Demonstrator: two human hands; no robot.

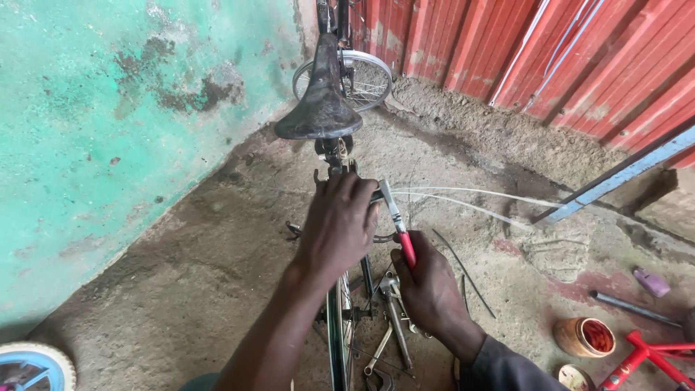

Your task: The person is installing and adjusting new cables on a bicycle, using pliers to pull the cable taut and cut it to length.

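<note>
A black bicycle stands in front of me, its worn saddle pointing away and its front wheel near the wall corner. My left hand is closed over the frame just below the seat post. My right hand grips a red-handled tool whose metal end reaches up to the frame beside my left hand. Thin white cables run from that spot off to the right. The rear tyre shows between my arms.
Several spanners lie on the dirt floor under my right hand. At right are an open tin of red grease, a red small frame, a metal rod and a blue bar. A green wall stands left, red corrugated sheets behind.
</note>
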